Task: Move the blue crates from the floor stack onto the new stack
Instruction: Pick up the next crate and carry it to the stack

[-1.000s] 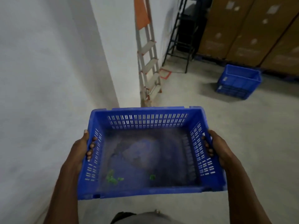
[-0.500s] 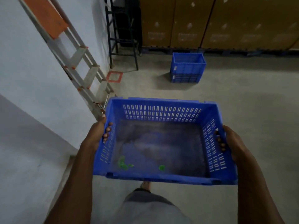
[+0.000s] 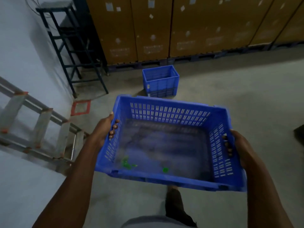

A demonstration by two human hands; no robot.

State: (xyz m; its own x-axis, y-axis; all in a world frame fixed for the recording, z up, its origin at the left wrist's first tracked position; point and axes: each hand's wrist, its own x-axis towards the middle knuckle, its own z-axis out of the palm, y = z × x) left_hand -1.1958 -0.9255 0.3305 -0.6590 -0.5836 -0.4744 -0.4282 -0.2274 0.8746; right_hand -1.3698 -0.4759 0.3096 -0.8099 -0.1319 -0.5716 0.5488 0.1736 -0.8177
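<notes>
Carried crate [image 3: 166, 145] now nearer the floor stack [image 3: 160, 81]

Bare concrete floor [image 3: 230, 89] lies open between the carried crate [image 3: 167, 145] and the stacked crates [image 3: 160, 81] ahead, while a leaning ladder [image 3: 37, 127] and black metal stand [image 3: 72, 46] crowd the left wall and cardboard boxes [image 3: 181, 27] close off the back.

Floor crates [image 3: 160, 81] nearer, more centred.
</notes>
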